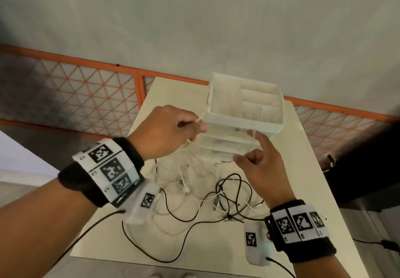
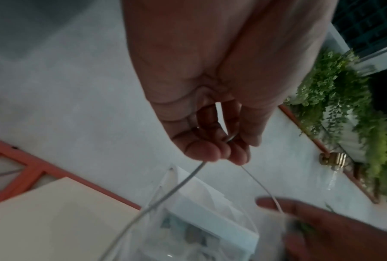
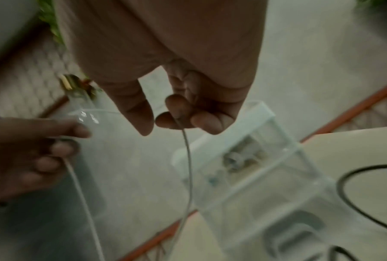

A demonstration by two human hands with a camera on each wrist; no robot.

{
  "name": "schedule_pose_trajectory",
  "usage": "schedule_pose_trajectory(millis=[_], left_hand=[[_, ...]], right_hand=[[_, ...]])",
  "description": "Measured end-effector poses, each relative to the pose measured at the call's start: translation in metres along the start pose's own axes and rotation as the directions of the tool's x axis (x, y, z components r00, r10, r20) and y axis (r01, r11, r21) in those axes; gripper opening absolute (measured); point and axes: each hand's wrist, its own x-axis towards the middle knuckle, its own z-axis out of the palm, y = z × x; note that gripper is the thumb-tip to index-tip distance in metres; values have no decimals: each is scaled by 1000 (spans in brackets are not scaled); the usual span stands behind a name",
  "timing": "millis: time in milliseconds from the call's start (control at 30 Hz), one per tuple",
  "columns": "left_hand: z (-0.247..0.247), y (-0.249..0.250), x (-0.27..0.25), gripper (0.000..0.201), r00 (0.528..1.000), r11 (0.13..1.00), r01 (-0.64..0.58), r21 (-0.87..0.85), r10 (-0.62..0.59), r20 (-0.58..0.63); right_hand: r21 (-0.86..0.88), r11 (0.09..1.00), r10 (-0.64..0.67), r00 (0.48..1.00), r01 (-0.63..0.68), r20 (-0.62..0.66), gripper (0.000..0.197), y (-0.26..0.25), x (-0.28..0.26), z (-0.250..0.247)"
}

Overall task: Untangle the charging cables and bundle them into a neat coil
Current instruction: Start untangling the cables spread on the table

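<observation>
Both hands are up above the pale cream surface, the thin white charging cable strung between them and trailing down to the tangled pile of white and black cables below. The left hand has its fingers curled tight around the cable; the right hand pinches it at the fingertips, just before the clear plastic drawer organiser.

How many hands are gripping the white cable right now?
2. The left hand pinches the white cable above the table's left side; the right hand grips it lower, beside the clear organizer.
</observation>
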Motion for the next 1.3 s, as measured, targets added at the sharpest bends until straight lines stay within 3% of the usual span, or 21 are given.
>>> schedule_pose_trajectory(millis=[133, 200, 367, 533, 633, 700, 767, 833, 900, 967, 1033, 1067, 1100, 1167, 1233, 1300], left_hand=[[8, 1, 4, 26, 990, 990, -134, -43, 135, 27], [11, -10, 2, 21, 991, 991, -123, -56, 126, 45], [22, -70, -9, 21, 999, 1000, 13, 11, -12, -38], [29, -115, -19, 29, 981, 976, 179, 126, -186, 49], [33, -125, -29, 33, 965, 962, 244, 126, -253, 63], [36, -127, -29, 33, 963, 959, 258, 119, -265, 43], [36, -119, -22, 28, 975, 972, 217, 90, -220, 30], [38, -99, -13, 29, 988, 986, 151, 64, -152, 14], [43, -74, -4, 25, 996, 993, 84, 84, -85, 3], [54, -48, 1, 18, 1000, 992, 24, 121, -26, 16], [66, -27, 6, 16, 999, 985, -27, 168, 24, 23], [71, -20, 8, 16, 999, 986, -38, 163, 35, 22], [73, -15, 10, 16, 999, 990, -34, 137, 32, 20], [70, -14, 9, 15, 998, 996, -4, 89, -1, 63], [66, -29, 4, 18, 984, 992, 44, 118, -63, 167], [65, -49, -4, 28, 958, 978, 96, 184, -142, 250]], right_hand=[[150, 984, -100, 994, 92, 42, 13, -46, 0, 10], [206, 976, -80, 997, 76, 10, 6, -54, 4, 14], [278, 960, 89, 975, -29, -206, 13, -46, 6, -1], [351, 929, 268, 867, -117, -419, 4, -20, 19, -43], [354, 920, 335, 808, -169, -484, 15, 5, 41, -64], [336, 920, 330, 859, -201, -392, 22, 22, 49, -71], [278, 924, 327, 919, -261, -221, 44, 41, 50, -74], [-13, 949, 308, 937, -315, -164, 75, 48, 43, -71], [-200, 957, 181, 971, -211, -157, 84, 40, 31, -60], [-153, 987, 77, 987, -56, 138, 76, 25, 15, -39], [-178, 984, 91, 871, -4, 483, 42, 16, 3, -14], [-247, 969, 113, 836, 28, 537, 18, 16, 1, -5], [-309, 949, 126, 837, 53, 532, 8, 20, 3, 0], [-414, 910, 192, 892, -5, 409, 32, 40, 15, -3], [-405, 899, 258, 949, -168, 179, 27, 55, 32, -19], [-308, 928, 200, 978, -210, -63, 13, 62, 44, -40]])
